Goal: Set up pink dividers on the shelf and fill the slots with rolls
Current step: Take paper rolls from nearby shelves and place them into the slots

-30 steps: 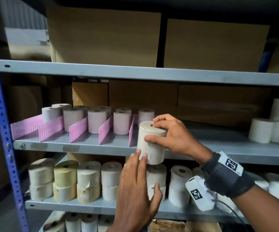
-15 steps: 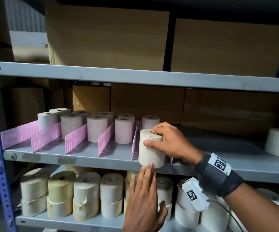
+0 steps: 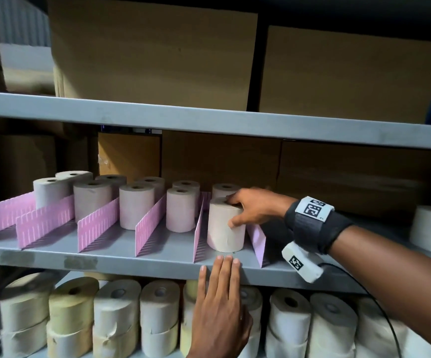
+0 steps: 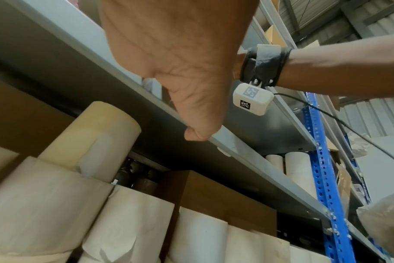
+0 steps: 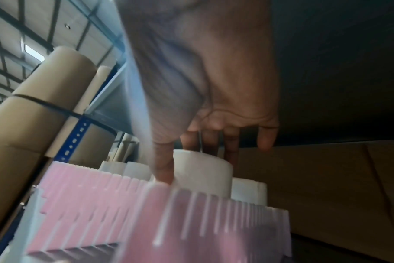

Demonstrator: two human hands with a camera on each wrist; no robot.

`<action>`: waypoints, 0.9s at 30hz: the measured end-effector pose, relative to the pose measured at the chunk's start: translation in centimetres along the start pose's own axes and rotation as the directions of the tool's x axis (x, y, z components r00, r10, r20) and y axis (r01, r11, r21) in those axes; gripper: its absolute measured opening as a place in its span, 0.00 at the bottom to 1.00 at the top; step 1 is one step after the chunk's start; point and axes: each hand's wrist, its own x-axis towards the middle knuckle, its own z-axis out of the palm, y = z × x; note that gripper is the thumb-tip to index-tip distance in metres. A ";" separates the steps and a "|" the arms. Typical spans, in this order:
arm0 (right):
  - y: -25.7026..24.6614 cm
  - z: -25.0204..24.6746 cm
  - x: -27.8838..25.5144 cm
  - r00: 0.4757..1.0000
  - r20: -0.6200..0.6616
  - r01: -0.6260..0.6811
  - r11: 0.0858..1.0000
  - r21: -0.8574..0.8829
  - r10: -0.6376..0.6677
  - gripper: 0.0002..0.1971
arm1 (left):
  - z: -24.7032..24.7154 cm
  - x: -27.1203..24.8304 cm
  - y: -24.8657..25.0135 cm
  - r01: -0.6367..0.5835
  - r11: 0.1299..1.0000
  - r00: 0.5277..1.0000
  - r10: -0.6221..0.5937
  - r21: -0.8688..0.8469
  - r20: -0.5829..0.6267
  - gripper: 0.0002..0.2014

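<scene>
Right grip (image 3: 252,209) holds a roll (image 3: 225,226) standing on the grey shelf (image 3: 131,262); left grip (image 3: 221,303), fingers straight, touches its edge.

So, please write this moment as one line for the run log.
right hand: grips roll upright in rightmost slot | left hand: fingertips on shelf edge | pink dividers: standing

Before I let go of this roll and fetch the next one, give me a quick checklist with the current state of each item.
1. Roll upright on the shelf: ok.
2. Roll between two pink dividers: ok.
3. Right hand grips the roll: ok.
4. Left hand flat at the shelf edge, off the roll: ok.
5. Roll pushed back against the one behind: not ok, it stands near the front.
6. Right divider upright: cannot tell.
</scene>
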 end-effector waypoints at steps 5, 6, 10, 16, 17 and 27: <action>1.4 0.4 2.5 0.999 0.045 -0.010 1.000 -0.016 0.011 0.34 | 1.1 0.2 -0.2 0.001 1.000 0.997 -0.004 -0.031 -0.076 0.42; 1.8 0.4 2.9 0.998 0.058 -0.014 1.000 -0.004 0.014 0.36 | 1.2 0.3 -0.2 -0.002 0.999 0.996 -0.001 -0.035 -0.086 0.40; 2.8 0.8 4.1 0.997 0.078 -0.010 0.993 0.118 0.001 0.32 | 1.6 0.3 -0.1 0.008 0.999 0.994 -0.013 -0.053 -0.106 0.40; 3.8 1.2 5.1 0.999 0.036 0.024 0.988 0.152 -0.030 0.28 | 1.2 1.0 -0.1 0.002 0.998 0.997 -0.006 -0.058 -0.078 0.35; 4.0 1.2 5.1 0.999 0.036 0.028 0.989 0.148 -0.034 0.28 | 1.3 1.0 -0.1 0.000 0.998 0.997 -0.004 -0.059 -0.072 0.36; 3.3 0.3 2.8 0.998 0.066 0.018 0.997 0.075 -0.023 0.37 | -0.1 0.2 -0.7 -0.083 0.996 0.995 0.085 -0.041 0.057 0.53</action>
